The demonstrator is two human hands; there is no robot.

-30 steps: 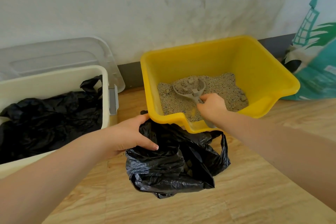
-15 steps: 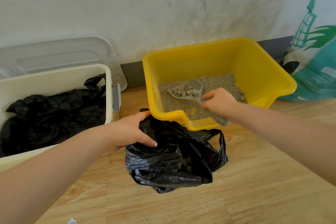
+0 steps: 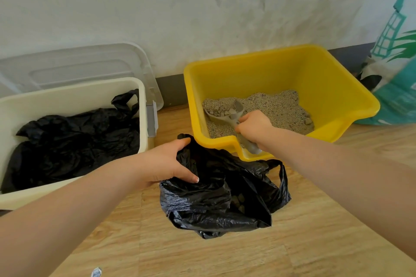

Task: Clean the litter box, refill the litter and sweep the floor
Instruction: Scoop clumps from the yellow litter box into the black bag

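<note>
A yellow litter box (image 3: 324, 87) sits on the wooden floor (image 3: 315, 243) by the white wall (image 3: 180, 7), at the far right. Gray litter (image 3: 276, 108) covers its bottom. The right hand (image 3: 254, 129) has its grip closed tight around the handle of a gray scoop (image 3: 227, 112). The scoop is inside the box at the near left side, and it holds some lumps. The left hand (image 3: 166, 162) has its grip clamped on the edge of a black bag (image 3: 222, 195). The bag lies open on the floor, just near the box and touching its front rim. A few lumps show inside the bag. On the left is a cream bin (image 3: 67, 94) with a black liner (image 3: 74, 141) in it. A clear lid (image 3: 78, 65) leans on the wall behind the bin. At the far right edge stands a green and white sack (image 3: 396, 78), just beside the litter box.
</note>
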